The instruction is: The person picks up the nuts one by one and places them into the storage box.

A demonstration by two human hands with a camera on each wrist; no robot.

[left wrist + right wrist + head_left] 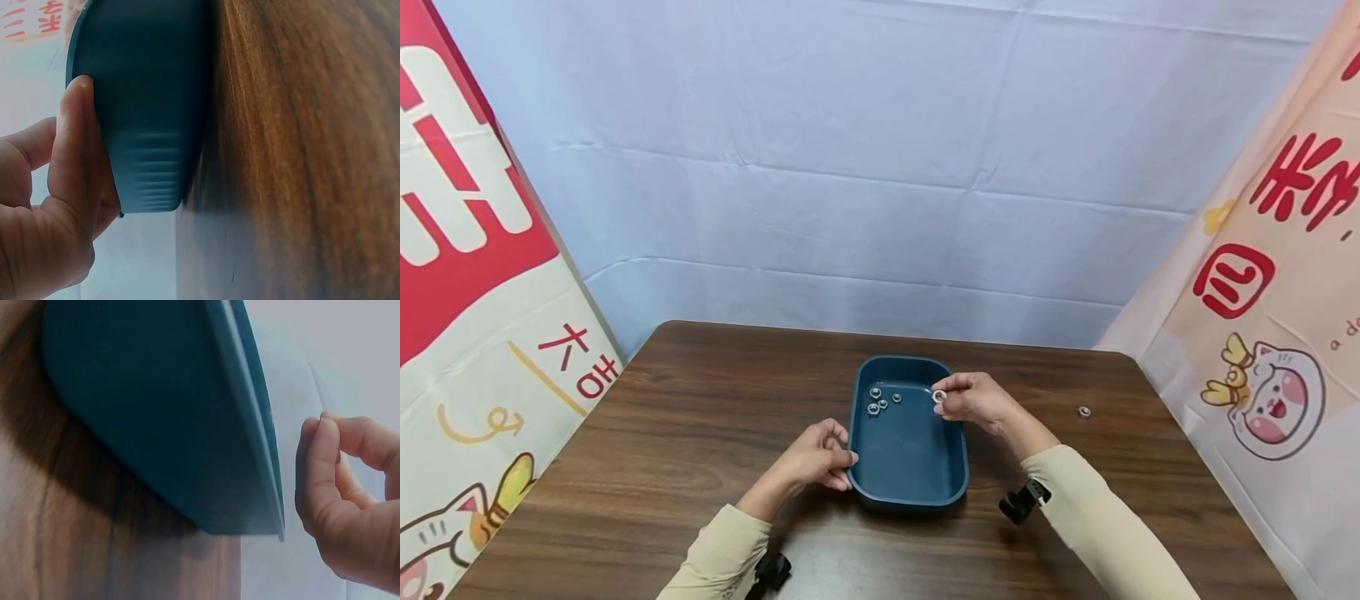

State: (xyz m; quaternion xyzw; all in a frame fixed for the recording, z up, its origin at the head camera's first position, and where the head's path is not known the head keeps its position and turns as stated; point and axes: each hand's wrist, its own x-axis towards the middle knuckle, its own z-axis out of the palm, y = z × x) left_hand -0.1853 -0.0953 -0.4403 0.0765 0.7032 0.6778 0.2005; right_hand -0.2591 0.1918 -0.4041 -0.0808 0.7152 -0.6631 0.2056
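Note:
A dark blue rectangular plastic bin sits on the table. My left hand holds its near left wall, thumb at the rim and fingers against the outside. In the left wrist view, the fingers lie along the bin's outer side. Over the bin's far right rim, my right hand pinches a silvery metal nut between thumb and fingertips. The right wrist view shows those fingertips together beside the rim, with the nut hidden. Several smaller nuts lie inside, toward the far left.
One more nut lies on the brown wooden table, right of the bin. A pale cloth backdrop hangs behind the table's far edge. Printed banners flank both sides.

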